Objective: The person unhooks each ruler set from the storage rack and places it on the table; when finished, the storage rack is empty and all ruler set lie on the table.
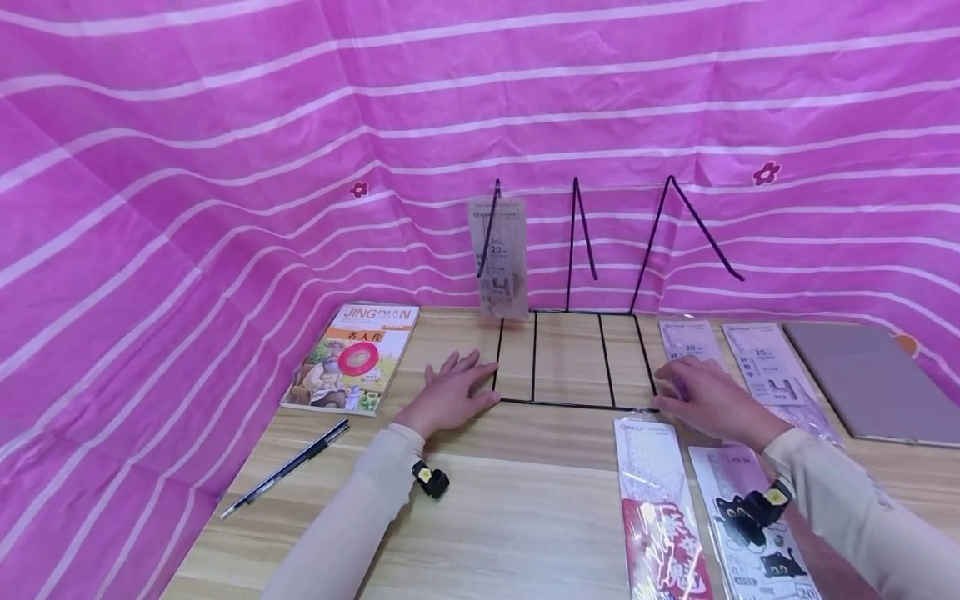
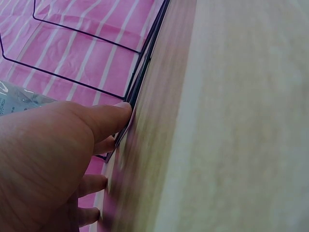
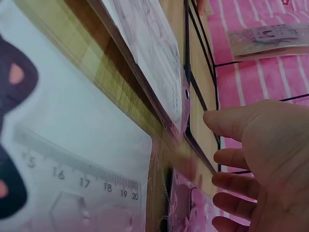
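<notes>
A black wire rack (image 1: 573, 405) stands on the wooden table, with three bent prongs rising at its back. One packaged ruler set (image 1: 510, 258) hangs on the left prong. My left hand (image 1: 450, 392) rests at the rack's front left corner, fingers spread and thumb touching the wire (image 2: 140, 82). At the front right corner is my right hand (image 1: 705, 396), its fingers loosely bent with nothing between them; whether it touches the wire is unclear. Below it lie a red-and-white ruler pack (image 1: 663, 517) and a black-cat ruler pack (image 3: 72, 145). Part of another ruler pack (image 1: 690, 337) is hidden behind the right hand.
To the right lie another pink ruler pack (image 1: 772, 367) and a flat grey tablet-like slab (image 1: 870, 379). A book (image 1: 330, 333) bearing a red ring (image 1: 358, 359) lies at the left, with pens (image 1: 285, 468) in front. Pink striped cloth (image 1: 540, 108) hangs behind the table.
</notes>
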Available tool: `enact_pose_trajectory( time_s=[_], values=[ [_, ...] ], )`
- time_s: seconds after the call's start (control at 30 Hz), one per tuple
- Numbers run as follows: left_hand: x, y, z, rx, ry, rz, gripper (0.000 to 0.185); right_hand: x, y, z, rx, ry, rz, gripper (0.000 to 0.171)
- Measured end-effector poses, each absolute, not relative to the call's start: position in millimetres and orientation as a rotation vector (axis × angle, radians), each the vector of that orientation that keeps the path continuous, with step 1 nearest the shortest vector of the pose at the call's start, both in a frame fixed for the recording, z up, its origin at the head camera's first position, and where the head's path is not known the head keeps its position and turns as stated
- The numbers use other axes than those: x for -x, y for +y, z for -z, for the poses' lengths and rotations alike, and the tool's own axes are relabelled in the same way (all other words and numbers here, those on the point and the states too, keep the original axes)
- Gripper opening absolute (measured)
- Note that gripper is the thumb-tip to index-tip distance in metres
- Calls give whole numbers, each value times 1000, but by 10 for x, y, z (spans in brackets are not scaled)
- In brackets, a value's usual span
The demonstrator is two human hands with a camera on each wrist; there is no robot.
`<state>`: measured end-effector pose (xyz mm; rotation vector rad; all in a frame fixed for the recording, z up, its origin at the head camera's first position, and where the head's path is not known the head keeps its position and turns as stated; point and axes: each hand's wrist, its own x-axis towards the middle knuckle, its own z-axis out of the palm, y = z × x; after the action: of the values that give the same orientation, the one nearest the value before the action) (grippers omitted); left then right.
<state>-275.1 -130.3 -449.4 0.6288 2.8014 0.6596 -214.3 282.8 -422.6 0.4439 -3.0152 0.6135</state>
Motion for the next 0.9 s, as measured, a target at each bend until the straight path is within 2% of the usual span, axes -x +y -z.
enact_pose_trajectory(
  time_s=[0.23, 0.4, 0.67, 0.9],
  values=[
    [2746, -1295, 4517, -639, 2814, -651, 63, 2198, 2813, 4270, -429, -3082, -648, 60],
    [2739, -1298, 4504, -621, 2814, -650, 64, 2218, 2818, 4287, -420, -3107, -644, 60],
    [2730, -1291, 4499, -628, 2811, -655, 63, 2207, 2847, 4312, -434, -3113, -686, 70],
    [2761, -1298, 4488, -636, 2829, -677, 64, 2200, 2833, 4334, -403, -3123, -721, 69]
  ],
)
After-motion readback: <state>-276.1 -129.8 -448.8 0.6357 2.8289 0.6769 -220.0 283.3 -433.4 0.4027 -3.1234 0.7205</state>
